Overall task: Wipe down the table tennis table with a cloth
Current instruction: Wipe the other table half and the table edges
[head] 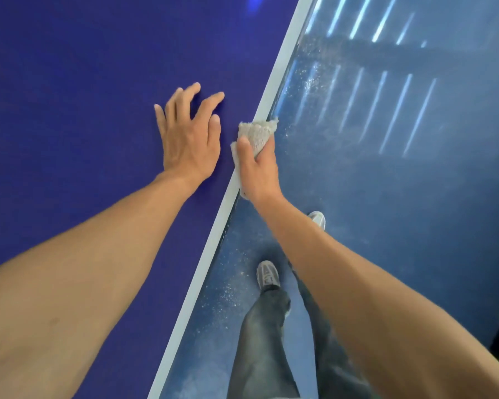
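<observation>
The dark blue table tennis table (84, 82) fills the left of the view, with a white line along its side edge running diagonally from top right to bottom. My left hand (189, 136) rests on the blue surface near that edge, fingers spread. My right hand (257, 165) grips a beige cloth (257, 131) wrapped over the table's edge, thumb on top and fingers hidden down the side.
To the right of the table lies a shiny blue floor (386, 197) with light streaks and pale specks along the table edge. My legs in dark trousers and grey shoes (267, 276) stand on the floor beside the table.
</observation>
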Available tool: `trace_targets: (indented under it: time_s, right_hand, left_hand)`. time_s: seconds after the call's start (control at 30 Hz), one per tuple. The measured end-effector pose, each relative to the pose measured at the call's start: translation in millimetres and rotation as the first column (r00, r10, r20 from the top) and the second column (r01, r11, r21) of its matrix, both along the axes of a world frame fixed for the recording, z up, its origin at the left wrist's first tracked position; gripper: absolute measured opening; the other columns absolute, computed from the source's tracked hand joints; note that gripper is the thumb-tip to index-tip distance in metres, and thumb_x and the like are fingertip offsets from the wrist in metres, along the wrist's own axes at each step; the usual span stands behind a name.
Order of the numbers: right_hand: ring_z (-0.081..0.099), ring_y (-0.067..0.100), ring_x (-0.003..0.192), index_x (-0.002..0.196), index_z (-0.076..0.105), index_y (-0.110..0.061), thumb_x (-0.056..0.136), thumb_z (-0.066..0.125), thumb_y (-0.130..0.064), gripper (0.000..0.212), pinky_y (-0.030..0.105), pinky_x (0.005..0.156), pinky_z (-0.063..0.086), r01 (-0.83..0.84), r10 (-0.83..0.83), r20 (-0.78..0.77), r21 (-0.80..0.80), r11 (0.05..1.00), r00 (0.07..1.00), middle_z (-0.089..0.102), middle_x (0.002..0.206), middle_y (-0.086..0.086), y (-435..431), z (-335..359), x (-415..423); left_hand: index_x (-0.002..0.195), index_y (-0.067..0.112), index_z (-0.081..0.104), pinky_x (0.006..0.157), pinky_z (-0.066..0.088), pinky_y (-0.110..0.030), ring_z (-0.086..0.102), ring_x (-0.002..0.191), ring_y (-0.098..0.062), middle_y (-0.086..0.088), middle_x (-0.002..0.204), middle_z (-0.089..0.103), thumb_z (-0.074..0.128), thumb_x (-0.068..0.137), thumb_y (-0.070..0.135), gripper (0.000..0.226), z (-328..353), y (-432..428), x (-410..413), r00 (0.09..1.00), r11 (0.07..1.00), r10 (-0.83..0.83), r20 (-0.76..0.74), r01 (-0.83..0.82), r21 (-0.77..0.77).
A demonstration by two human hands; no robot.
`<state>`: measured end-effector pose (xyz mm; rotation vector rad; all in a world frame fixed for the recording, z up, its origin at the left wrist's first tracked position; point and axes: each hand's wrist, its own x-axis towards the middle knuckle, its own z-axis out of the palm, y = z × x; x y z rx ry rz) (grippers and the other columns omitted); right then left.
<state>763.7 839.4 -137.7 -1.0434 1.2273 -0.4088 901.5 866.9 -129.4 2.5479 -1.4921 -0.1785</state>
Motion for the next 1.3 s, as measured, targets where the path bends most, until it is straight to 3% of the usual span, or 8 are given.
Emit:
trace_targets:
  time_s: [0.27, 0.43, 0.6, 0.83, 0.97, 1.07, 1.2, 1.3]
  right_hand:
    - [0.063, 0.011, 0.112, 0.148, 0.046, -0.03, 0.101, 0.052, -0.055, 0.054, 0.043, 0.105, 0.051, 0.122, -0.118, -0.073, 0.05, 0.991, 0.99, 0.065, 0.121, -0.013, -145, 9, 22]
    - [0.049, 0.01, 0.138, 0.162, 0.024, -0.02, 0.107, 0.051, -0.036, 0.063, 0.042, 0.119, 0.037, 0.068, -0.068, 0.012, -0.006, 0.998, 0.998, 0.05, 0.152, -0.003, -72, 7, 17]
    - [0.051, 0.019, 0.134, 0.164, 0.009, -0.023, 0.101, 0.051, -0.041, 0.078, 0.049, 0.117, 0.038, -0.072, 0.071, 0.009, 0.119, 0.99, 0.997, 0.051, 0.148, 0.001, -2, 14, -2]
    - [0.063, 0.011, 0.117, 0.155, 0.037, -0.027, 0.101, 0.061, -0.042, 0.061, 0.039, 0.106, 0.049, 0.117, -0.116, -0.025, 0.059, 0.991, 0.993, 0.064, 0.129, -0.007, -155, 5, 31]
    - [0.061, 0.018, 0.122, 0.158, 0.034, -0.026, 0.101, 0.06, -0.044, 0.065, 0.043, 0.111, 0.047, 0.166, -0.164, -0.087, 0.015, 0.986, 0.983, 0.063, 0.136, -0.002, -231, 7, 48]
    - [0.059, 0.017, 0.121, 0.162, 0.025, -0.024, 0.104, 0.054, -0.046, 0.069, 0.038, 0.108, 0.045, 0.125, -0.122, -0.124, 0.017, 0.992, 0.985, 0.061, 0.136, -0.002, -216, 12, 42]
    - [0.056, 0.009, 0.104, 0.16, 0.021, -0.037, 0.105, 0.042, -0.056, 0.062, 0.028, 0.089, 0.038, -0.084, 0.106, -0.129, 0.165, 0.983, 0.986, 0.058, 0.119, -0.017, -136, 20, 17]
    - [0.051, 0.014, 0.113, 0.164, 0.011, -0.032, 0.104, 0.038, -0.06, 0.072, 0.03, 0.096, 0.031, -0.13, 0.161, -0.124, 0.224, 0.966, 0.979, 0.053, 0.13, -0.012, -99, 17, 10]
  left_hand:
    - [0.143, 0.031, 0.055, 0.124, 0.018, -0.06, 0.038, 0.147, -0.028, -0.002, 0.155, 0.044, 0.036, 0.108, 0.03, 0.04, -7, -1, 0, 0.998, 0.998, 0.035, 0.057, -0.031, -0.061]
    - [0.143, 0.029, 0.054, 0.124, 0.014, -0.061, 0.036, 0.148, -0.032, -0.005, 0.156, 0.042, 0.041, 0.106, 0.027, 0.04, -7, -2, 1, 0.998, 0.998, 0.029, 0.055, -0.026, -0.054]
    - [0.144, 0.03, 0.052, 0.125, 0.013, -0.06, 0.034, 0.149, -0.033, -0.005, 0.157, 0.04, 0.041, 0.104, 0.027, 0.041, -6, -3, 0, 0.998, 1.0, 0.025, 0.058, -0.024, -0.006]
    - [0.144, 0.028, 0.052, 0.125, 0.012, -0.059, 0.034, 0.148, -0.034, -0.007, 0.156, 0.04, 0.041, 0.104, 0.027, 0.042, -7, -1, 2, 0.998, 1.0, 0.017, 0.055, -0.016, -0.021]
    - [0.144, 0.027, 0.052, 0.125, 0.011, -0.058, 0.034, 0.148, -0.034, -0.008, 0.156, 0.04, 0.04, 0.104, 0.028, 0.042, -9, -1, 3, 0.998, 1.0, 0.009, 0.068, -0.008, -0.022]
    - [0.144, 0.027, 0.051, 0.125, 0.012, -0.059, 0.034, 0.148, -0.035, -0.008, 0.156, 0.04, 0.041, 0.104, 0.027, 0.042, -10, -1, 3, 0.998, 1.0, 0.005, 0.058, -0.003, -0.025]
    - [0.145, 0.025, 0.051, 0.125, 0.012, -0.061, 0.033, 0.148, -0.037, -0.009, 0.156, 0.039, 0.04, 0.104, 0.027, 0.043, -7, -1, 2, 0.999, 1.0, 0.008, 0.046, -0.008, -0.012]
    - [0.146, 0.026, 0.05, 0.125, 0.01, -0.061, 0.031, 0.15, -0.036, -0.008, 0.157, 0.037, 0.04, 0.104, 0.027, 0.044, -7, -3, 2, 0.999, 1.0, 0.006, 0.034, -0.006, -0.003]
